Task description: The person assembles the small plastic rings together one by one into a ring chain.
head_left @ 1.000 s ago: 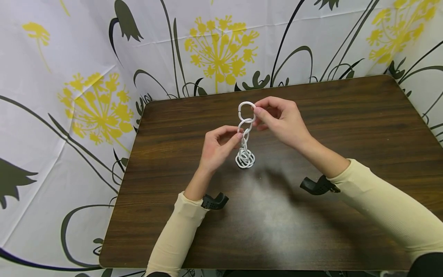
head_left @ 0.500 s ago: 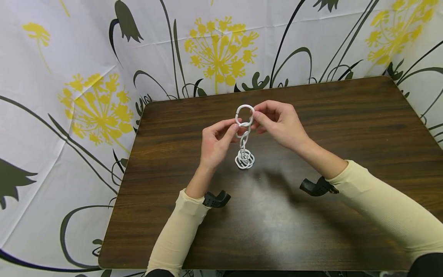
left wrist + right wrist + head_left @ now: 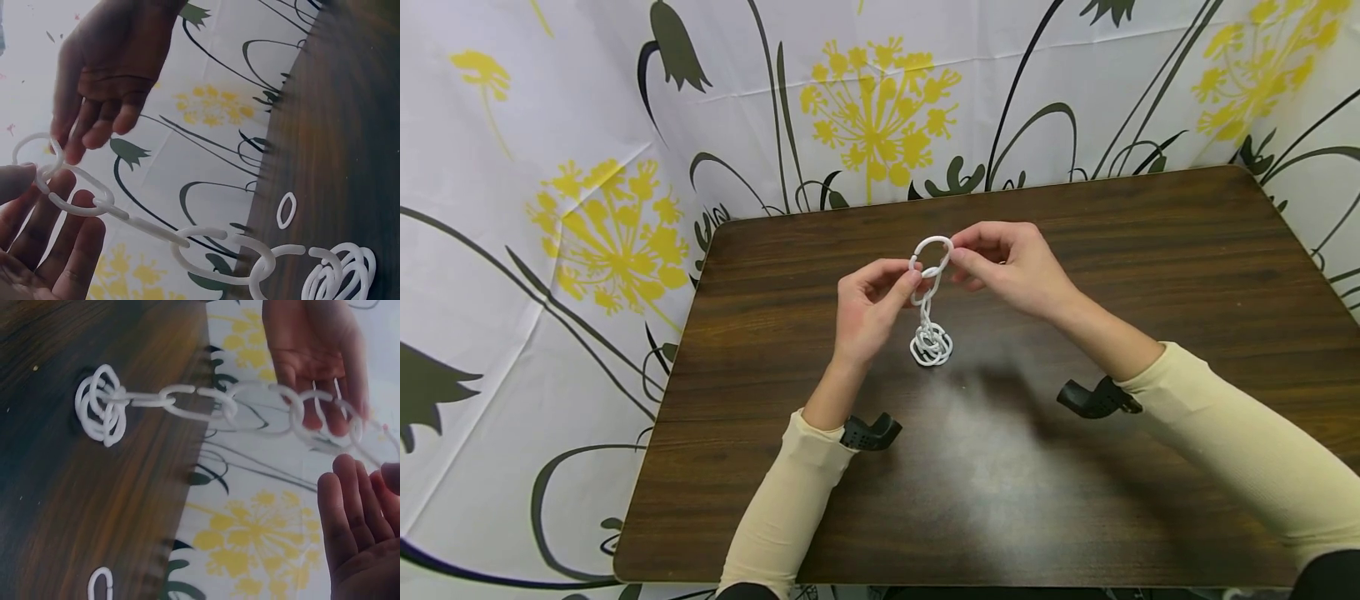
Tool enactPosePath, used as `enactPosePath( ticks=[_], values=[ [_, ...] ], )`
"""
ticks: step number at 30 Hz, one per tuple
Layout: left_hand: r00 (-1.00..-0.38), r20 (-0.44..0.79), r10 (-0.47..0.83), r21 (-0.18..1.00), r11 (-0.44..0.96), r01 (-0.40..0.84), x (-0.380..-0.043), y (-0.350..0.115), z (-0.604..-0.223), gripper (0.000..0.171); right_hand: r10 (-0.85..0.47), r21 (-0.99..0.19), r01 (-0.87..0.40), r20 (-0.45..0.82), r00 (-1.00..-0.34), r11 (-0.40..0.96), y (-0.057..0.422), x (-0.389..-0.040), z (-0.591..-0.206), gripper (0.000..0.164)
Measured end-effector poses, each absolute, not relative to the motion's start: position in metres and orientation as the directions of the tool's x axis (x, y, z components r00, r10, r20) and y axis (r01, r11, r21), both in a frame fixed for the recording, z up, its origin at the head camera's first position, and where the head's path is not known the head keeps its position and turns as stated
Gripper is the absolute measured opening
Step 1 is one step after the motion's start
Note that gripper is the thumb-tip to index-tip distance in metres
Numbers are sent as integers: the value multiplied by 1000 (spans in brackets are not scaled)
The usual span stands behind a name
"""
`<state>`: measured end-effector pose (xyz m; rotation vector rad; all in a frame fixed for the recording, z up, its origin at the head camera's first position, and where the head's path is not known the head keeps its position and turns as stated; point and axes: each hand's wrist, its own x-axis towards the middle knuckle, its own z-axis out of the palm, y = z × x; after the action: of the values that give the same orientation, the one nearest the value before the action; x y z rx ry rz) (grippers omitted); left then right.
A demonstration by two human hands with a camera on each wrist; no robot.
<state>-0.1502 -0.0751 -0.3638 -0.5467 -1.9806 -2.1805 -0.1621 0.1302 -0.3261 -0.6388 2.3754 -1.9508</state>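
Observation:
A chain of white plastic links [image 3: 926, 310] hangs between my hands, its lower end bunched in a small heap [image 3: 100, 406] on the table. My right hand [image 3: 1011, 267] pinches the right side of the top link [image 3: 934, 240] between thumb and fingertips. From the left, my left hand [image 3: 872, 312] pinches between thumb and forefinger where the top link meets the one below it. In the left wrist view the top link [image 3: 37, 136] has a small split in its loop, and the links below it [image 3: 206, 231] stretch down toward the heap.
The dark wood table [image 3: 760, 350] stands against a white flower-print curtain [image 3: 722, 117]. A separate white link [image 3: 286, 210] shows on the tabletop in the left wrist view. Black wrist mounts [image 3: 871, 432] sit below both hands.
My left fingers have shifted up from the second link to the joint with the top link. The top link has come down slightly and tilted, and my right hand has lowered a little.

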Motion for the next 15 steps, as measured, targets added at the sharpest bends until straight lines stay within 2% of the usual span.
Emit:
enactPosePath(
  ticks=[3, 6, 11, 15],
  values=[
    [-928, 350, 129, 933, -137, 333, -150, -75, -364, 17, -315, -927, -315, 242, -918, 204, 137, -168, -333, 17],
    [-932, 339, 127, 935, -158, 318, -150, -75, -364, 18, -306, -865, -335, 226, -925, 373, 148, -179, -345, 15],
    [-936, 328, 126, 937, -174, 304, -150, -75, -364, 18, -339, -624, -341, 128, -932, 703, 171, -200, -378, 19],
    [-937, 322, 131, 937, -188, 296, -150, -75, -365, 18, -374, -446, -350, 36, -927, 824, 190, -214, -408, 26]
  ],
)
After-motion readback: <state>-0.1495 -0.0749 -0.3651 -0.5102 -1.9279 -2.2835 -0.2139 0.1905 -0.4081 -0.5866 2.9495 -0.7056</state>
